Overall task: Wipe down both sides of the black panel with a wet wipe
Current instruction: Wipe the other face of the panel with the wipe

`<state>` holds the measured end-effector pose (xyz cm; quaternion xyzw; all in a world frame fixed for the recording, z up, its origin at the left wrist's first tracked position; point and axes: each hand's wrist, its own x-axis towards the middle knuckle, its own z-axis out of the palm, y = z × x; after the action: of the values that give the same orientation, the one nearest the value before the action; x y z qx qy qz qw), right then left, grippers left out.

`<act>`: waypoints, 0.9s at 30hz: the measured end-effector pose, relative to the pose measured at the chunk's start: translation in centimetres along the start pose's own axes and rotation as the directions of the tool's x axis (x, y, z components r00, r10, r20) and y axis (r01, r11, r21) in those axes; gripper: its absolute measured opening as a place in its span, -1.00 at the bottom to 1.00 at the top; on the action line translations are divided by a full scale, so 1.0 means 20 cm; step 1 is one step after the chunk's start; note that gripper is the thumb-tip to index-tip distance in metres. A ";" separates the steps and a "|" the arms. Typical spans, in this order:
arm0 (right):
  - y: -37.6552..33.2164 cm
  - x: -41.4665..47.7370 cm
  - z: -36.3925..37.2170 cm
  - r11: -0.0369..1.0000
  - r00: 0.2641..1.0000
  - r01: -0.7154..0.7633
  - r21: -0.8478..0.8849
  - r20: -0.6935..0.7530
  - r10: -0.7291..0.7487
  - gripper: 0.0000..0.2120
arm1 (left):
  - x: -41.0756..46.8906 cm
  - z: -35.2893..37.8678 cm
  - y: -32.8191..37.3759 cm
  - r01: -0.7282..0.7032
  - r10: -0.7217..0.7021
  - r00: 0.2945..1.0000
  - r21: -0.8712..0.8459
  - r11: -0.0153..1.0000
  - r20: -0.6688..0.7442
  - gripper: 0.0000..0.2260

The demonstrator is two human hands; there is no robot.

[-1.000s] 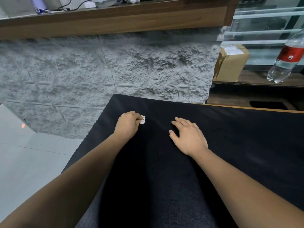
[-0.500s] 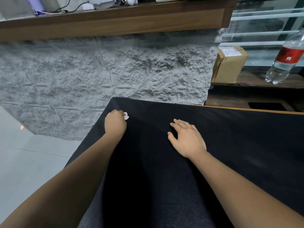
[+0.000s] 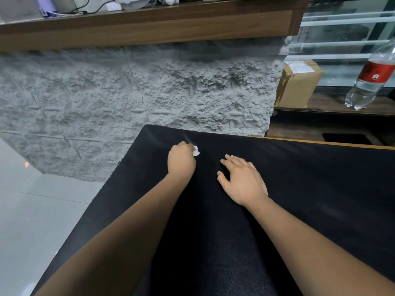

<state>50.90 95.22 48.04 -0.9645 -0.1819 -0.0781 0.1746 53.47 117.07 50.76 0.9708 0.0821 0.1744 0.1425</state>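
Near the black panel (image 3: 299,189) far edge, left hand (image 3: 181,160) fingers clamped on wet wipe (image 3: 196,151) to scrub; right hand (image 3: 243,181), fingers spread flat beside it, steadies the panel.

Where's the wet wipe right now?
In the head view, the wet wipe is bunched in the left hand, on the black panel near its far left corner.

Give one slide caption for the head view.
Left hand presses a crumpled wet wipe on the black panel; right hand rests open beside it.
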 end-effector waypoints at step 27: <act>0.00 0.00 0.00 1.000 1.000 0.000 0.006 -0.012 0.000 -0.44 | 0.17 -0.12 -0.36 -0.086 0.089 0.995 -0.064 0.994 0.046 -0.84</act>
<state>51.00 95.21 47.98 -0.9635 -0.1811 -0.0833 0.1788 54.90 125.30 51.83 0.9726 0.0305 0.1594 0.1667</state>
